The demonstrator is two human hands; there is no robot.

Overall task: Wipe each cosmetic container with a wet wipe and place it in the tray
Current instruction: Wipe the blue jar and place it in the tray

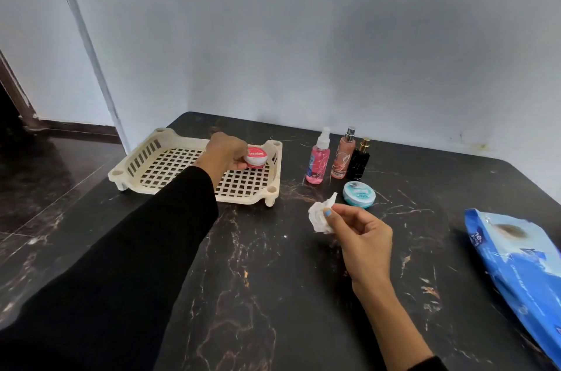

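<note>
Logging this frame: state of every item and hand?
Left hand: holds red tin over tray.
Red tin: gripped, lid on.
Tray: otherwise empty.
Right hand: pinches crumpled wipe.
Three spray bottles: upright, capped.
Blue tin: closed, on table.
Wipes pack: lying flat.

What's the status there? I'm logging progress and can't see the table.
Left hand holds red tin over tray. Right hand pinches wet wipe. Three bottles and blue tin wait on table. Nothing in the way.
</note>
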